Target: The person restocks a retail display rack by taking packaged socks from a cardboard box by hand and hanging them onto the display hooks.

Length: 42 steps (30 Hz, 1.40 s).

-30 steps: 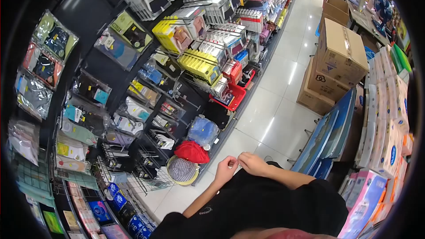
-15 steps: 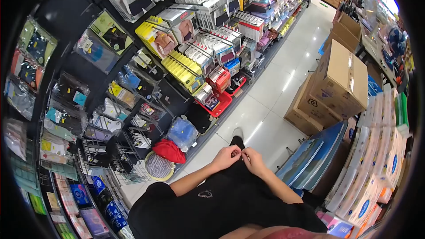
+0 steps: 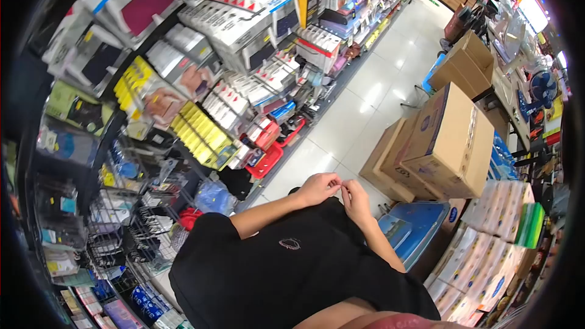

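Observation:
My left hand [image 3: 319,189] and my right hand [image 3: 356,201] meet in front of my black shirt [image 3: 262,262], over the aisle. The fingers of both are curled in, thumbs against fingertips, and the two pinches almost touch. Whatever may be between them is too small or hidden to make out. The nearest goods on the left are a red plastic basket [image 3: 265,161] and a blue plastic-wrapped pack [image 3: 213,198]. On the right, blue flat panels [image 3: 420,222] lean close to my right forearm.
Shelves of yellow boxes [image 3: 201,134] and hanging packs line the left side. Stacked cardboard cartons [image 3: 448,140] narrow the aisle at right, with tissue packs [image 3: 481,256] nearer me. An opened carton [image 3: 466,64] stands farther along the tiled floor [image 3: 353,97].
My view has shifted forward along the aisle, so shelves and cartons appear nearer. My hands stay together at the fingertips, slightly higher in view; the foot seen earlier is now hidden.

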Motion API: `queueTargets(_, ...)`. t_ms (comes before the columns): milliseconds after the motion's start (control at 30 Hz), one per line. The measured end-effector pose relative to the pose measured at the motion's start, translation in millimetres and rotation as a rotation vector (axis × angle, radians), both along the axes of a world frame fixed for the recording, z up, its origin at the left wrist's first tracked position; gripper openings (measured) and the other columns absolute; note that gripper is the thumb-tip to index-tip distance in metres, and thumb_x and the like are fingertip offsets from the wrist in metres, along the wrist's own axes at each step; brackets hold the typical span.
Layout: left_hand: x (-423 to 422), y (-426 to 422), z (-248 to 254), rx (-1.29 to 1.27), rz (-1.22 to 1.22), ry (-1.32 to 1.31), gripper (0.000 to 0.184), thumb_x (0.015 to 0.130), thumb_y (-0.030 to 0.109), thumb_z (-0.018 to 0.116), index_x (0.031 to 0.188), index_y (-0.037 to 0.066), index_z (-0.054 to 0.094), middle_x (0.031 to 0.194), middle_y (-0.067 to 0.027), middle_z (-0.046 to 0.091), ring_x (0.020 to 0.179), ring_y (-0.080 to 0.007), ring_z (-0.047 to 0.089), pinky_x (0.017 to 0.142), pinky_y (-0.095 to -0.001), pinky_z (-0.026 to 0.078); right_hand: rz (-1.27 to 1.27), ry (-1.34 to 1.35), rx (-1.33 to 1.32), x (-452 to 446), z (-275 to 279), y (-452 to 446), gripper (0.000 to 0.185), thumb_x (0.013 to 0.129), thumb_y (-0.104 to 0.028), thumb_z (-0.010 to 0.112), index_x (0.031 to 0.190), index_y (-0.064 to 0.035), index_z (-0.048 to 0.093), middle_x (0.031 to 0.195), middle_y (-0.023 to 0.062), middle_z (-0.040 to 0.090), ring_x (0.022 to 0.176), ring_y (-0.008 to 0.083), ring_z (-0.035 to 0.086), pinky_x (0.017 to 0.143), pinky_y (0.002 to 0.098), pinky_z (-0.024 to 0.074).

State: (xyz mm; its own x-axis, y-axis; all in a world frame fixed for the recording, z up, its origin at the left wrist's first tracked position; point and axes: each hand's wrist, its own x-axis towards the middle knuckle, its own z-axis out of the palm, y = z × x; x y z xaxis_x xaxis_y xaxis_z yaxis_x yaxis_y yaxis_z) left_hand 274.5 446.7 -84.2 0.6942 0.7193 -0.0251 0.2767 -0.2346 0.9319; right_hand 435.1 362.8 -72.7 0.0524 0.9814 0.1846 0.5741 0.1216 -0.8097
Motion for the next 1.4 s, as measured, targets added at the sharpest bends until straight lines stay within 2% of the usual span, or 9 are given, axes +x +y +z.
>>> queueTargets(233,93.5,104.4,12.3,0.054,-0.218,0.064,0.016,0.087,0.014,0.065,0.094,0.0,0.065,0.088,-0.0137,0.07,0.085,-0.0253,0.069,0.074,-0.0346,0.054,-0.225,0.027,0.114,74.1,-3.3,81.3,0.01,0.083,0.002,0.06,0.092,-0.0002,0.056,0.093,0.016,0.06,0.082,0.0365,0.059,0.07,0.0397,0.0489)
queueTargets(433,182.0,165.3,0.5,0.055,-0.229,0.144,0.015,0.089,0.012,0.065,0.098,0.0,0.067,0.091,-0.0147,0.071,0.087,-0.0273,0.07,0.078,-0.0348,0.053,-0.311,0.014,0.013,153.6,-18.1,136.4,0.012,0.079,-0.001,0.062,0.09,-0.0008,0.056,0.096,0.0142,0.061,0.085,0.0341,0.062,0.071,0.0405,0.0508)
queueTargets(467,197.6,178.4,-8.4,0.053,-0.23,0.121,0.014,0.088,0.013,0.065,0.096,0.001,0.066,0.089,-0.0149,0.07,0.085,-0.0305,0.069,0.074,-0.0374,0.053,-0.313,0.041,0.044,168.9,-25.1,149.5,0.012,0.079,-0.002,0.062,0.089,-0.0013,0.055,0.092,0.0143,0.059,0.082,0.0336,0.061,0.07,0.0413,0.0507)
queueTargets(600,265.6,229.5,-4.3,0.04,-0.209,0.209,0.016,0.089,0.013,0.064,0.097,-0.001,0.067,0.087,-0.0171,0.07,0.082,-0.0298,0.07,0.074,-0.0358,0.053,-0.34,0.066,0.041,230.8,-41.5,201.5,0.014,0.079,-0.006,0.064,0.089,-0.0015,0.055,0.088,0.0136,0.057,0.079,0.0335,0.059,0.067,0.0399,0.049)
queueTargets(733,338.8,280.9,7.0,0.032,-0.26,0.254,0.017,0.089,0.014,0.065,0.096,-0.001,0.067,0.085,-0.0164,0.07,0.082,-0.0304,0.07,0.072,-0.0356,0.053,-0.351,0.098,0.051,301.6,-16.9,243.2,0.012,0.08,-0.007,0.062,0.085,-0.0012,0.053,0.082,0.0146,0.054,0.077,0.0359,0.057,0.067,0.0435,0.0475)
queueTargets(800,370.6,303.9,6.1,0.069,-0.339,0.279,0.015,0.09,0.009,0.064,0.099,-0.003,0.066,0.084,-0.0146,0.071,0.079,-0.0199,0.07,0.073,-0.0317,0.053,-0.351,0.072,0.062,337.2,-16.7,259.5,0.012,0.08,-0.007,0.062,0.084,-0.0011,0.053,0.081,0.0148,0.054,0.077,0.0358,0.057,0.067,0.0438,0.0472)
queueTargets(1000,439.9,338.7,23.8,0.045,-0.334,0.272,0.017,0.09,0.012,0.065,0.099,-0.003,0.066,0.085,-0.0136,0.071,0.077,-0.021,0.07,0.07,-0.0317,0.053,-0.364,0.069,0.026,400.9,-8.3,297.9,0.013,0.078,-0.007,0.061,0.082,-0.0002,0.051,0.08,0.0164,0.053,0.075,0.0369,0.055,0.066,0.0444,0.0458)
queueTargets(1167,480.5,382.6,17.1,0.005,-0.397,0.303,0.016,0.09,0.012,0.064,0.097,-0.002,0.066,0.084,-0.0121,0.07,0.076,-0.0201,0.069,0.07,-0.0314,0.052,-0.378,0.045,-0.034,437.8,-20.9,338.3,0.013,0.078,-0.008,0.061,0.081,-0.0008,0.05,0.079,0.016,0.053,0.074,0.0368,0.055,0.066,0.0445,0.0457)
queueTargets(1400,562.6,483.4,-8.6,-0.028,-0.469,0.198,0.014,0.089,0.009,0.064,0.097,-0.002,0.066,0.085,-0.0131,0.071,0.079,-0.0213,0.07,0.072,-0.0317,0.054,-0.496,-0.008,-0.073,510.6,-25.8,422.5,0.012,0.081,-0.01,0.061,0.082,-0.0013,0.053,0.079,0.0158,0.055,0.074,0.0366,0.057,0.066,0.0447,0.0468)
